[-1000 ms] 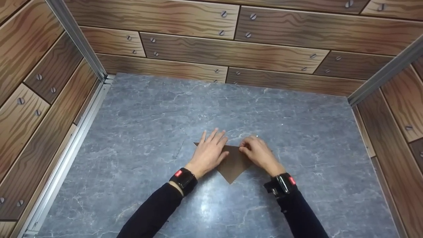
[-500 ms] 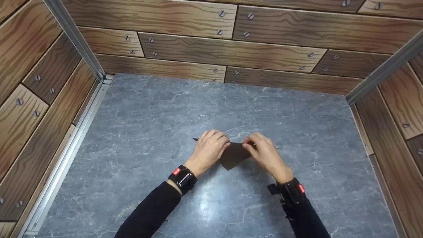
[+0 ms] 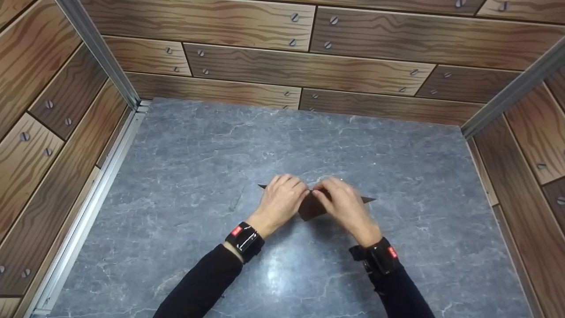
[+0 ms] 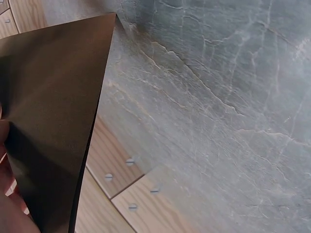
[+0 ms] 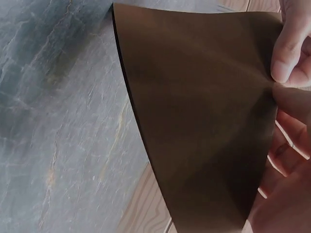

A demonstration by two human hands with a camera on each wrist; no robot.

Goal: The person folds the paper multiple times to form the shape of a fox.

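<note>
A brown sheet of paper (image 3: 311,209), folded into a triangle, is raised at its long folded edge, its near corner pointing down toward the table. My left hand (image 3: 282,197) pinches that edge near the middle, thumb on the near face. Right beside it, my right hand (image 3: 346,207) pinches the same edge, so the two thumbs almost meet. Pointed ends of the paper stick out past both hands. In the right wrist view the paper (image 5: 194,97) bows slightly, both thumbs at its edge. The left wrist view shows the paper (image 4: 53,92) with fingers partly cut off at the left.
The grey marbled tabletop (image 3: 212,150) spreads around the hands. Wood-patterned panels stand at the back (image 3: 247,62), the left and the right, with metal rails (image 3: 95,53) at the corners. A black device is strapped to each wrist.
The left hand went from lying flat on the paper to pinching its edge. The paper's folded edge has risen and tilted up, and the right hand has slid left along it toward the left hand.
</note>
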